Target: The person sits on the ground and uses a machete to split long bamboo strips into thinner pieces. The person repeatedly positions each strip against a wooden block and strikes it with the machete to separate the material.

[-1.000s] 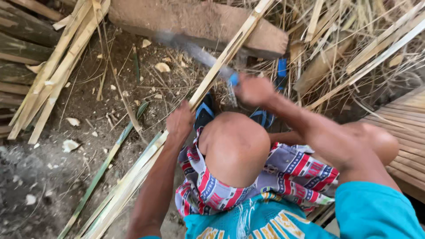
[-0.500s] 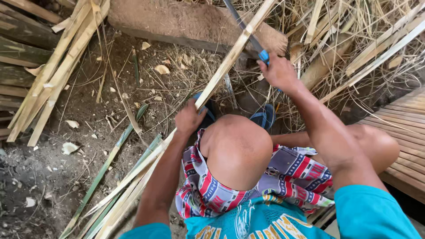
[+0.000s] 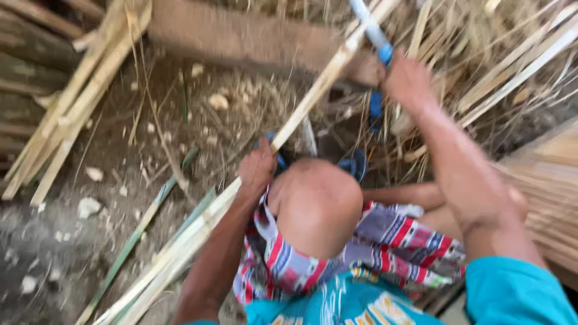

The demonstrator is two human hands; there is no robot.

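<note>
My left hand [image 3: 257,168] grips a long pale bamboo strip [image 3: 313,93] that runs from the lower left up to the top right, just left of my bent knee [image 3: 316,204]. My right hand [image 3: 408,81] is raised at the upper right, closed around the blue handle of a long knife [image 3: 370,27] whose blurred blade points up past the top edge. The blade lies close against the strip's upper part, over a brown wooden block [image 3: 253,39].
A bundle of split bamboo strips [image 3: 78,102] leans at the left. Loose strips and dry straw [image 3: 500,54] pile up at the top right. Green strips [image 3: 144,222] and wood chips lie on the dirt ground. A woven bamboo surface [image 3: 551,192] sits at the right.
My right hand has swung the knife from beside my knee upward to the top edge. My left hand has kept its grip on the strip and the view has shifted closer.
</note>
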